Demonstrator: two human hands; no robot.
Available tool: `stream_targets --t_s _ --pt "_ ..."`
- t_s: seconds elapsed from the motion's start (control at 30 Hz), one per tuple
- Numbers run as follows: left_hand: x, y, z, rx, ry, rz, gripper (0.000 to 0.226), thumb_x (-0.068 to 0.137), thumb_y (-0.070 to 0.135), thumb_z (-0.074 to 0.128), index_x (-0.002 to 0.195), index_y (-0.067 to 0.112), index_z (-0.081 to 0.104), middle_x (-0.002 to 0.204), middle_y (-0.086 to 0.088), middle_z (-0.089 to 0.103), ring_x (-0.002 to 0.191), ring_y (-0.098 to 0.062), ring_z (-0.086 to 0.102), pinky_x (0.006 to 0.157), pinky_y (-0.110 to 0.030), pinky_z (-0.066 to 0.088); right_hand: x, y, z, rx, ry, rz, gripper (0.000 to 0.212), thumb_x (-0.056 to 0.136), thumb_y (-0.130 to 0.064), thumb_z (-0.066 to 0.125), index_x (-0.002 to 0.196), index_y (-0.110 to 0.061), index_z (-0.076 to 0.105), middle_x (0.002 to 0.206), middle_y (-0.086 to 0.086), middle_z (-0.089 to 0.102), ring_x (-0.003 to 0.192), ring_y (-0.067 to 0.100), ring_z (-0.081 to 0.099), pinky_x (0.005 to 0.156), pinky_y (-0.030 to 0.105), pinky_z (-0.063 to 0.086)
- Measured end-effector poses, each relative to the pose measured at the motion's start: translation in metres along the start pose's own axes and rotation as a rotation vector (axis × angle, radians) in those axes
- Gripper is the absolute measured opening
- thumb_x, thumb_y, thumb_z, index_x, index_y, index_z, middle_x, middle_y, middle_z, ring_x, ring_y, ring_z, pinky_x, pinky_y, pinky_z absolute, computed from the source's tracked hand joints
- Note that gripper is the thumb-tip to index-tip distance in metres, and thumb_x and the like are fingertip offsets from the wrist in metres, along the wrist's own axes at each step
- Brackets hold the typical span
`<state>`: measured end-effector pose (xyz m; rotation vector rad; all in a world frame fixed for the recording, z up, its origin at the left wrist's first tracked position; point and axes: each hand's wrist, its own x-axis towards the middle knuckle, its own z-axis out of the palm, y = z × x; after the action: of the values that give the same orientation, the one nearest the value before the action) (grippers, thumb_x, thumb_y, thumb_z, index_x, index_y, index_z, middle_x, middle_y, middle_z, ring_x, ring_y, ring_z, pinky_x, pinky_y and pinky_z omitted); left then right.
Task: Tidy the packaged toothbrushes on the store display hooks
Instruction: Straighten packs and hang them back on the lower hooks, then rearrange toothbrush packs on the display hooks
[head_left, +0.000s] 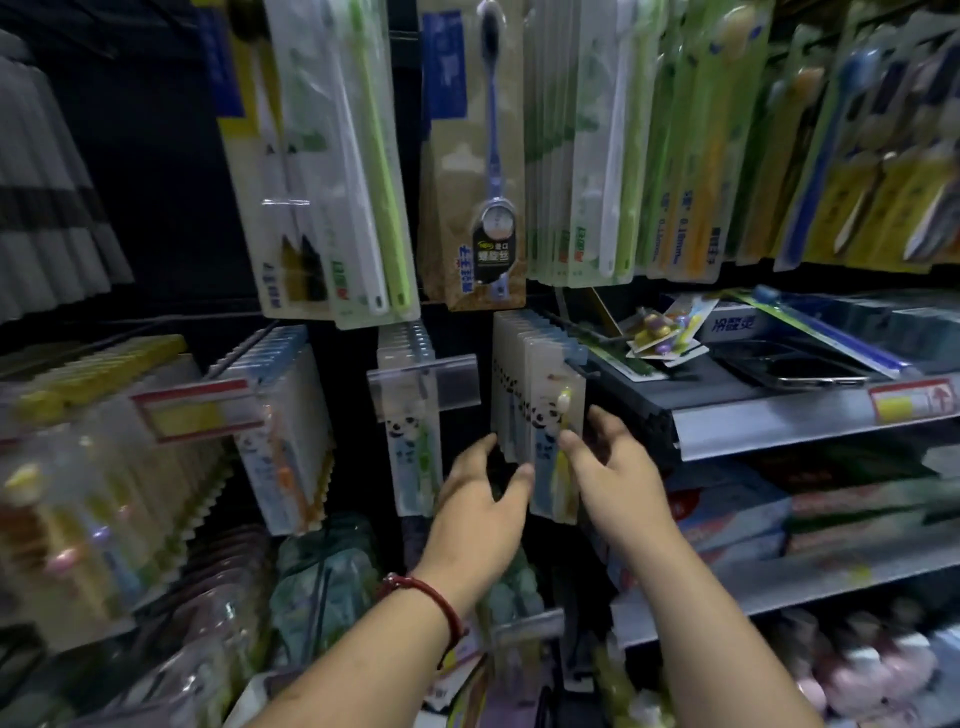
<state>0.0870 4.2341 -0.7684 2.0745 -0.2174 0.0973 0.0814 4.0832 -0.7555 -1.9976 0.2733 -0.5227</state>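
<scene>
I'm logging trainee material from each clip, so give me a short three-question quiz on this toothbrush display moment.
1. True or false: the left hand and the right hand are both at the same hanging row of white panda-print toothbrush packs.
2. Which wrist wears the red cord bracelet? A) left B) right C) neither
3. Which colour is the brush in the panda pack behind the clear plastic price-tag holder?
Key: 1 true; 2 A; 3 green.
</scene>
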Motion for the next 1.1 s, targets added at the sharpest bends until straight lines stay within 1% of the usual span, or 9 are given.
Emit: stream_targets --t_s 0.13,0.23,0.37,0.5,0.6,0.77,0.87,1.0,1.1 --pt "-0.037 -0.008 -0.033 0.194 -0.075 0.093 0.070 0.101 0.052 0.055 0.160 0.029 0.028 0.163 0.005 0.033 0.149 -0.017 0.035 0.119 -0.032 0.035 -0.043 -0.013 -0.010 -0.164 -0.038 -0.082 0.062 0.098 -0.041 0.062 0.153 -0.024 0.040 0.150 -0.004 0.052 0.136 0.020 0.050 0.101 0.031 0.042" --pt "-0.059 -0.011 -0.061 0.335 -0.089 0.149 0.074 0.097 0.058 0.056 0.160 0.031 0.027 0.162 0.005 0.035 0.147 -0.019 0.038 0.119 -0.039 0.038 -0.073 -0.029 -0.011 -0.328 -0.107 -0.143 0.064 0.098 -0.040 0.061 0.155 -0.024 0.036 0.156 -0.004 0.044 0.141 0.019 0.044 0.109 0.035 0.040" --pt "-0.088 -0.010 -0.098 0.483 -0.075 0.187 0.075 0.096 0.057 0.058 0.159 0.027 0.029 0.162 0.004 0.037 0.147 -0.021 0.038 0.120 -0.041 0.037 -0.102 -0.051 -0.006 -0.515 -0.209 -0.250 0.068 0.098 -0.039 0.062 0.157 -0.022 0.031 0.160 -0.003 0.038 0.144 0.018 0.041 0.113 0.035 0.040" --pt "-0.117 -0.017 -0.145 0.664 -0.038 0.231 0.075 0.096 0.056 0.056 0.159 0.024 0.031 0.160 0.002 0.041 0.147 -0.021 0.038 0.121 -0.038 0.033 -0.134 -0.073 0.016 -0.570 -0.255 -0.337 0.069 0.097 -0.039 0.063 0.156 -0.024 0.031 0.160 -0.004 0.037 0.142 0.018 0.044 0.113 0.037 0.042" --pt "-0.138 -0.025 -0.178 0.746 -0.010 0.214 0.073 0.096 0.057 0.054 0.158 0.025 0.031 0.160 0.003 0.042 0.147 -0.021 0.038 0.121 -0.036 0.032 -0.156 -0.089 0.042 -0.585 -0.305 -0.390 0.069 0.095 -0.040 0.063 0.155 -0.023 0.032 0.159 -0.003 0.038 0.141 0.021 0.046 0.112 0.039 0.042" --pt "-0.168 -0.045 -0.224 0.767 0.042 0.136 0.068 0.098 0.056 0.051 0.157 0.027 0.032 0.158 0.005 0.043 0.146 -0.018 0.039 0.121 -0.037 0.033 -0.182 -0.125 0.088 -0.439 -0.388 -0.410 0.069 0.098 -0.042 0.061 0.157 -0.026 0.030 0.162 -0.007 0.033 0.146 0.015 0.039 0.115 0.033 0.039" --pt "-0.177 -0.061 -0.249 0.719 0.100 0.070 0.067 0.098 0.057 0.050 0.156 0.027 0.035 0.157 0.006 0.044 0.145 -0.018 0.040 0.119 -0.037 0.035 -0.194 -0.139 0.118 -0.311 -0.430 -0.432 0.069 0.097 -0.045 0.063 0.156 -0.027 0.033 0.160 -0.010 0.037 0.145 0.012 0.039 0.115 0.030 0.037" --pt "-0.178 -0.079 -0.276 0.587 0.204 -0.021 0.062 0.099 0.053 0.053 0.154 0.029 0.037 0.155 0.007 0.046 0.142 -0.015 0.043 0.117 -0.034 0.039 -0.205 -0.146 0.157 -0.074 -0.427 -0.348 0.060 0.095 -0.044 0.066 0.149 -0.029 0.045 0.152 -0.010 0.048 0.138 0.010 0.046 0.111 0.028 0.040" --pt "-0.170 -0.092 -0.287 0.448 0.301 -0.089 0.059 0.101 0.050 0.053 0.153 0.028 0.037 0.155 0.007 0.045 0.142 -0.013 0.043 0.115 -0.030 0.038 -0.207 -0.150 0.187 0.020 -0.466 -0.276 0.055 0.097 -0.043 0.063 0.148 -0.029 0.046 0.151 -0.011 0.048 0.139 0.011 0.045 0.113 0.030 0.040"
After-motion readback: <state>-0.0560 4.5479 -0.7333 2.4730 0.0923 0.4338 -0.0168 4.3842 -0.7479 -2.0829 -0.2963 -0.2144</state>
